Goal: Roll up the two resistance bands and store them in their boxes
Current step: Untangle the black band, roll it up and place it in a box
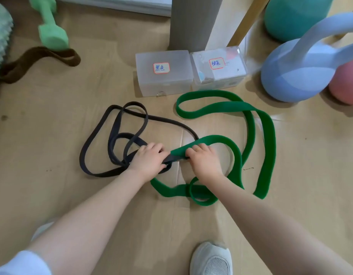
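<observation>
Stage: early; neither band is rolled, and nothing is sitting in a box as far as the view shows.
Black band [104, 139]: lying loose in several overlapping loops on the cardboard floor covering [52, 195], left of centre; one end is running under the left hand.
Green band [249, 120]: sprawling in wide curves to the right, from just in front of the boxes down to a small loop near the right forearm; one fold is being lifted at the centre.
Crossing: the two bands are overlapping where the hands meet, so they look to be getting separated first — a judgement, not a certainty.
Left hand [149, 161]: pressing down, fingers curled together over a black strand; exact pinch is hidden under the knuckles.
Right hand [204, 157]: fingers bunched and pinching the raised green fold at its edge; a ring is showing on one finger.
Left box [163, 73]: frosted plastic, lid on, handwritten label on top, standing just behind the bands.
Right box [218, 68]: clearer plastic, touching the left box, also labelled and closed; small contents are showing inside but are too blurred to name.
Remaining: untangling, rolling each band, opening both boxes, stowing one band in each.
Surroundings: blue kettlebell [296, 74] at right, green dumbbell [50, 24] and a brown strap [38, 60] at upper left, all well apart from the work.
</observation>
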### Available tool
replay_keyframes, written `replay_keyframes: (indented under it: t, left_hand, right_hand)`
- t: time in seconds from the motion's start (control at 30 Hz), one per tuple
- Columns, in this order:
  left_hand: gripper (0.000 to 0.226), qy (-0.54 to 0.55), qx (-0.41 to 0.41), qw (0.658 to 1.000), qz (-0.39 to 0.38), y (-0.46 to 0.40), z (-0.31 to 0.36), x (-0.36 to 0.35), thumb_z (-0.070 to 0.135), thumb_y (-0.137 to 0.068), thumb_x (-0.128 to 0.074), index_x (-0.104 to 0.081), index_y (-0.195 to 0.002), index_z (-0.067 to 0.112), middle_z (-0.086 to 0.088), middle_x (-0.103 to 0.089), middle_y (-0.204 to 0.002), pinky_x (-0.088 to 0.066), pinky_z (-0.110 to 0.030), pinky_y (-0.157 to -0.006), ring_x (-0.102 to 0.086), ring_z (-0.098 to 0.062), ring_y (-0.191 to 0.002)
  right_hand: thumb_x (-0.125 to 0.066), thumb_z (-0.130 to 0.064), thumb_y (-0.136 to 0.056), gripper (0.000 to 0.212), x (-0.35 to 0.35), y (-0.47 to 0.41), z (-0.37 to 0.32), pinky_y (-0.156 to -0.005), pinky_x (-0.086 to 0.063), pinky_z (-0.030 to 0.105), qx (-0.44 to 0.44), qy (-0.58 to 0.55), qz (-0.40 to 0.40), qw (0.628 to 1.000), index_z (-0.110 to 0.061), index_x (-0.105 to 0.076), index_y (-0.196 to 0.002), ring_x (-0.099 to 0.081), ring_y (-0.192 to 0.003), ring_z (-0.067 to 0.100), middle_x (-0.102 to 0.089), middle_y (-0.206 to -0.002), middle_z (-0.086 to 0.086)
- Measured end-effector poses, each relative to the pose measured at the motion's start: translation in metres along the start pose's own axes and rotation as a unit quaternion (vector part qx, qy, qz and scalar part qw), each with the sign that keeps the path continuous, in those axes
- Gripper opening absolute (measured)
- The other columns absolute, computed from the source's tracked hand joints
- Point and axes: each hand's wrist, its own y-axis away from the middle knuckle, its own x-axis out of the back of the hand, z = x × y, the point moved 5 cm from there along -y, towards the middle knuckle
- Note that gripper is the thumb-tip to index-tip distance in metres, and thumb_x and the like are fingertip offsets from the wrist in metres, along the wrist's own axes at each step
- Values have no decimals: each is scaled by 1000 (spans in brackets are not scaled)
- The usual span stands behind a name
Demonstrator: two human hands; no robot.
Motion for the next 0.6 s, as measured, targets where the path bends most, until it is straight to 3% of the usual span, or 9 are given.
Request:
replay_keyframes:
  t: [0.1, 0.2, 0.3, 0.43, 0.53, 0.6]
  left_hand:
    - [32, 37, 3, 999, -4, -7, -1, 4, 31, -95, -46, -51, -125, 18, 0, -49, -127, -31, -38, -102, -38, -21, -123]
    - [24, 102, 24, 994, -23, -5, -7, 14, 35, -94, -47, -53, -109, 17, -3, -61, -109, -39, -36, -87, -53, -25, -107]
    - [37, 265, 80, 961, -20, 13, -23, 27, 32, -91, -55, -50, -125, 19, -3, -62, -119, -48, -34, -86, -58, -22, -107]
    - [27, 425, 138, 892, 69, 41, -45, 57, 25, -85, -65, -55, -109, 21, 1, -67, -107, -50, -34, -89, -62, -15, -101]
    - [20, 474, 100, 872, 77, 56, -42, 87, 15, -81, -69, -57, -92, 27, 12, -66, -93, -48, -17, -81, -62, -2, -89]
    - [25, 494, 77, 861, 90, 63, -35, 113, 11, -79, -71, -57, -85, 31, 15, -65, -85, -46, -11, -74, -61, 8, -76]
  right_hand:
    - [-51, -13, -92, 14, 13, 2, 19, -73, -45, 36, -83, -196, 57, 975, -8, -59, -102, -54, -89, 27, -60, -98, 9]
    - [-53, -12, -92, 9, 28, 0, 24, -74, -44, 28, -161, -318, 116, 927, -8, -59, -98, -53, -84, 18, -56, -94, 4]
    - [-55, -15, -91, 6, 39, -3, 21, -79, -46, 26, -226, -365, 146, 891, -15, -53, -97, -51, -90, 14, -53, -105, 4]
    - [-62, -22, -87, 29, 58, 2, -18, -86, -44, 27, -138, -336, 133, 922, -11, -52, -112, -44, -99, 9, -48, -113, 0]
    - [-71, -41, -76, 70, 74, 2, -54, -97, -30, 15, -43, -377, 51, 924, -15, -41, -133, -32, -116, 0, -38, -128, -9]
    - [-75, -39, -73, 66, 86, 0, -66, -95, -37, 20, -10, -406, 12, 914, -15, -47, -128, -45, -113, 5, -50, -123, -6]
